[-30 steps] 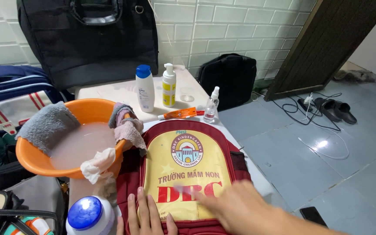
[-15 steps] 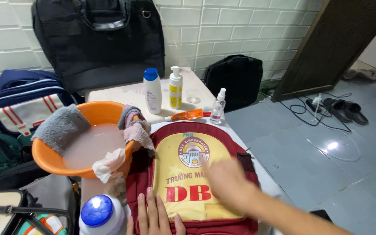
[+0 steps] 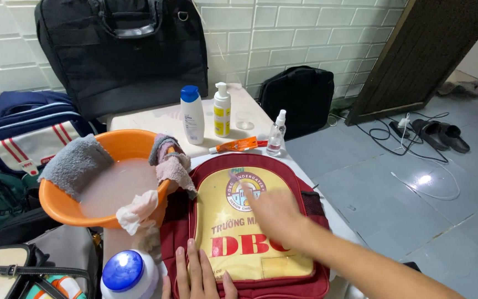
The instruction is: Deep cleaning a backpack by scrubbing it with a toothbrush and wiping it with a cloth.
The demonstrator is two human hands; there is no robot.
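Right hand [image 3: 269, 207] stretched out over the maroon backpack [image 3: 250, 227], holding a toothbrush [image 3: 238, 178] whose head sits on the round emblem of the yellow front panel (the hand is blurred, so the grip itself is hard to read). Left hand [image 3: 197, 274] lies flat and open, fingers spread, on the pack's near edge. The backpack lies face up on the white table [image 3: 161, 119]. Just left of it, the orange basin [image 3: 112, 177] of cloudy water, cloths draped on its rim. Farther back: a white bottle with blue cap [image 3: 192, 115], a pump bottle [image 3: 222, 110], a small spray bottle [image 3: 275, 133], an orange tube [image 3: 238, 145].
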